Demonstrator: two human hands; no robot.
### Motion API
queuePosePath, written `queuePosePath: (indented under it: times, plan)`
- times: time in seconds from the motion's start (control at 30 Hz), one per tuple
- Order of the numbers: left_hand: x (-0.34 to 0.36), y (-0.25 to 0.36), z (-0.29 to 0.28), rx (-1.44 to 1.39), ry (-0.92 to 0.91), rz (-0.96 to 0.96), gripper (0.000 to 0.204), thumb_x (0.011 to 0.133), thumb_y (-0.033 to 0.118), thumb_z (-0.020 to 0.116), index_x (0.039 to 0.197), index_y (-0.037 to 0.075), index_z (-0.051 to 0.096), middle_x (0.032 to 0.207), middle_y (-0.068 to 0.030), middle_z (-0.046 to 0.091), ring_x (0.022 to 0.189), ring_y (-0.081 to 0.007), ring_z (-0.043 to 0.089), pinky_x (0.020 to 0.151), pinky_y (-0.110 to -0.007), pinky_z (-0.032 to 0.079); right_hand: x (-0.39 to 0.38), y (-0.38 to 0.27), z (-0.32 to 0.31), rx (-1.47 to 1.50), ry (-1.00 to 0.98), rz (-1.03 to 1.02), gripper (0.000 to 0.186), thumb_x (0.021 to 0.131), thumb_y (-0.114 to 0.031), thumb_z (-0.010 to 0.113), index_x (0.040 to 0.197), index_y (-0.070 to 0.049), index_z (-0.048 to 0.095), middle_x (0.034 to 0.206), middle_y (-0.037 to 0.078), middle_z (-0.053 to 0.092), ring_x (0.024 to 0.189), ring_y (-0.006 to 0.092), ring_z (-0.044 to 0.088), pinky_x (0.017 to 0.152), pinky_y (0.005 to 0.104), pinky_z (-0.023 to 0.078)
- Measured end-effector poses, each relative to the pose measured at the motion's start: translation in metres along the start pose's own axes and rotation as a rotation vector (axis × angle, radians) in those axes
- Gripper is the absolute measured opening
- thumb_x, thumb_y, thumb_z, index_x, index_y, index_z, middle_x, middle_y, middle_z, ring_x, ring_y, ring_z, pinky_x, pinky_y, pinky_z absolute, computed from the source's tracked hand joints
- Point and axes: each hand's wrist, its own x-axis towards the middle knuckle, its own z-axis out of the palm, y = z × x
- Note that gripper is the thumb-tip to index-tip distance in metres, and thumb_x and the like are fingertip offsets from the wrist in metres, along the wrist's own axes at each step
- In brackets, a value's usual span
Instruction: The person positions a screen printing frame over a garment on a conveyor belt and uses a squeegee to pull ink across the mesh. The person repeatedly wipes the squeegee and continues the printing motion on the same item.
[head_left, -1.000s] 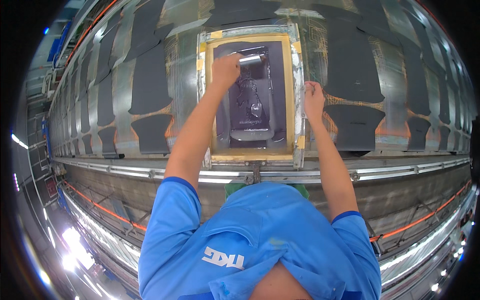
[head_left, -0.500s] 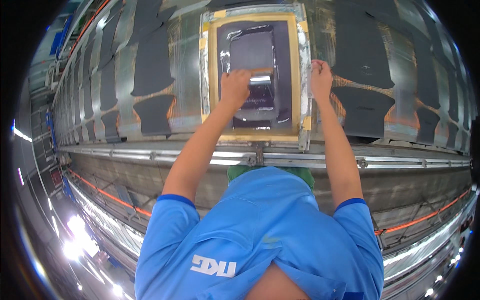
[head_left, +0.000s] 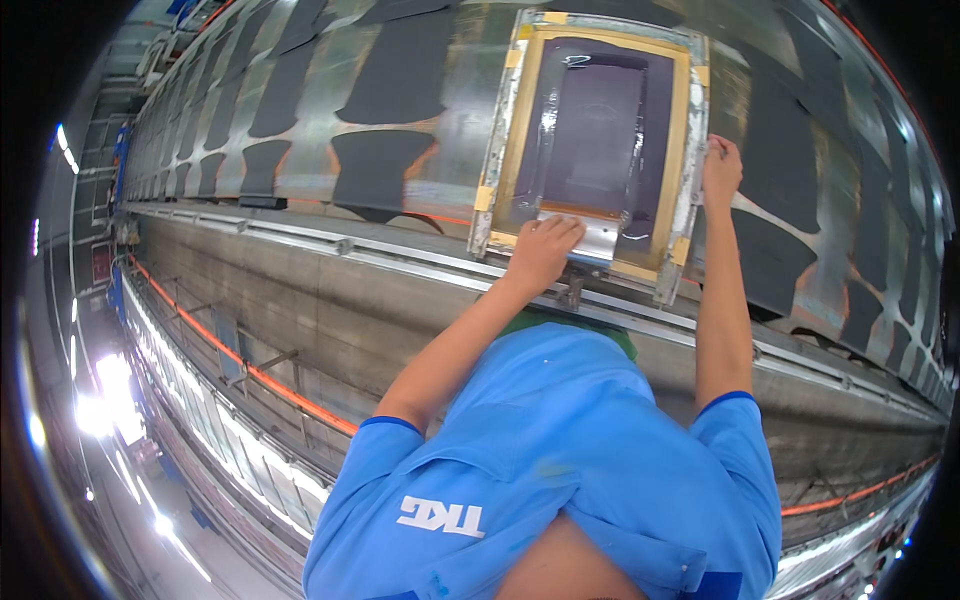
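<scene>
A screen-printing frame (head_left: pixel 502 150) with a tan inner border lies on the long table, tilted a little in view. Its dark purple mesh (head_left: pixel 600 110) carries a glossy rectangular track of wet, clear-looking ink. My left hand (head_left: pixel 548 245) is closed on a squeegee (head_left: pixel 598 238) with a shiny metal face and a brown upper edge, at the near end of the mesh. My fingers cover the squeegee's left part. At the frame's right outer edge my right hand (head_left: pixel 722 172) is closed, fingers curled against the rim; the exact contact is partly hidden.
Dark grey cut fabric pieces (head_left: pixel 385 165) lie in rows on the shiny table (head_left: pixel 465 130) either side of the frame. A metal rail (head_left: pixel 400 258) runs along the table's near edge, with a bracket (head_left: pixel 572 292) by the frame. An orange line (head_left: pixel 270 380) runs behind me on the left.
My left hand has drawn the squeegee from mid-mesh toward me, to the near end. My right hand stays at the frame's right edge. The whole view has turned and shifted.
</scene>
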Motion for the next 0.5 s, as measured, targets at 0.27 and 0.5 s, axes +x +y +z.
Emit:
queuePosePath:
  times: [0.27,0.5]
  plan:
    - [-0.054,-0.157,-0.088,-0.065,-0.075,-0.11,0.057,0.071,0.006,0.07,0.127,0.016,0.062,0.133,-0.0003,0.062,0.123,-0.0212,0.056,0.089,-0.039,0.042,-0.088,-0.108,0.143,0.136,-0.024,-0.015,0.024,0.099,-0.025,0.058,0.106,-0.005,0.069,0.1,0.014,0.071,0.093,0.0265,0.069,0.084,0.0385,0.051]
    - [-0.102,-0.302,-0.162,-0.088,-0.198,-0.136,0.053,0.068,0.004,0.071,0.119,0.013,0.066,0.128,-0.0037,0.064,0.119,-0.0265,0.056,0.09,-0.044,0.043,-0.171,-0.183,0.271,0.108,-0.016,-0.07,0.023,0.101,-0.025,0.055,0.11,-0.006,0.063,0.077,0.017,0.065,0.077,0.0303,0.065,0.072,0.0421,0.049]
